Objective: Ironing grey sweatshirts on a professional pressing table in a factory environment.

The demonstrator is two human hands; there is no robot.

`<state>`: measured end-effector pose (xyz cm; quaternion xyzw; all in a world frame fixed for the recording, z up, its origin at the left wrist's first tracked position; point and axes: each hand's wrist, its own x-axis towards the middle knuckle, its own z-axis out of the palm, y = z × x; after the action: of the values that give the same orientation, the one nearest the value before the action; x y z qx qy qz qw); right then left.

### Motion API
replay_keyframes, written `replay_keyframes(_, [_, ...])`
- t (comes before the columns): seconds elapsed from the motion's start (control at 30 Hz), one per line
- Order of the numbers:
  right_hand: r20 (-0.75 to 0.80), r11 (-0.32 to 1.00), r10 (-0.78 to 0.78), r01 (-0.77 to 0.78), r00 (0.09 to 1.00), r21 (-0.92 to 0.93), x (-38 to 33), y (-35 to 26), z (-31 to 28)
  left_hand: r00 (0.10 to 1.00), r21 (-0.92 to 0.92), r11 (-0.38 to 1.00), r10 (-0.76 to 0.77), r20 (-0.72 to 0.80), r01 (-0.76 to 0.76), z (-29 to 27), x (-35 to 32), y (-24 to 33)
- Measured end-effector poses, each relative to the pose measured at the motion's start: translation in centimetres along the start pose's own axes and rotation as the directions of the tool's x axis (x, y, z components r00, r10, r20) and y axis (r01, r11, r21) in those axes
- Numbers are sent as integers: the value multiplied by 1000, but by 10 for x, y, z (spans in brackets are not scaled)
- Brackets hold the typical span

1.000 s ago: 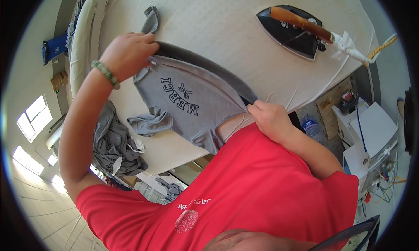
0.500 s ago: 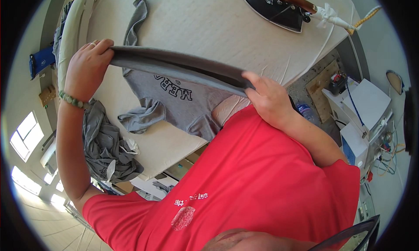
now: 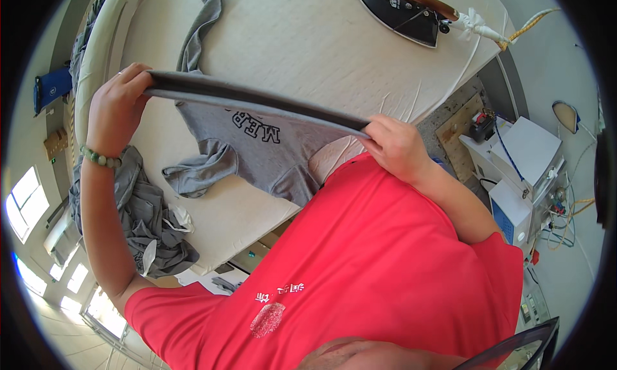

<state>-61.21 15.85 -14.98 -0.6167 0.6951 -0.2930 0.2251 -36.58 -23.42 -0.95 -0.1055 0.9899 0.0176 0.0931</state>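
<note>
A grey sweatshirt (image 3: 260,154) with dark lettering on its front lies partly on the pale padded table. Between my hands its hem (image 3: 250,100) is raised and pulled out straight, with the dark inside of the opening showing as a narrow band. At the left end of the hem, my left hand (image 3: 119,106) grips the edge with closed fingers; a green bead bracelet circles that wrist. My right hand (image 3: 398,148) pinches the other end near my chest. One sleeve (image 3: 200,29) stretches toward the far side, and another (image 3: 202,167) lies crumpled near the front edge.
A black iron (image 3: 405,15) with a brown handle rests at the table's far right, its cord wrapped in white and yellow. Crumpled grey garments (image 3: 144,216) hang by the left front edge. White equipment (image 3: 527,151) with wires stands at right. The padded tabletop (image 3: 289,36) extends behind the sweatshirt.
The hem is drawn tauter and its opening has narrowed. My left hand has shifted slightly left. The whole view has also moved a little.
</note>
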Motion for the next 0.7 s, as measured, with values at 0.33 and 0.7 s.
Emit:
replay_keyframes(0.33, [-112, 987, 126, -113, 986, 113, 4, -5, -5, 954, -397, 903, -246, -171, 161, 8, 15, 2])
replay_keyframes(0.7, [188, 670, 554, -569, 811, 477, 9, -19, -26, 867, -982, 178, -477, -143, -64, 92, 80, -35])
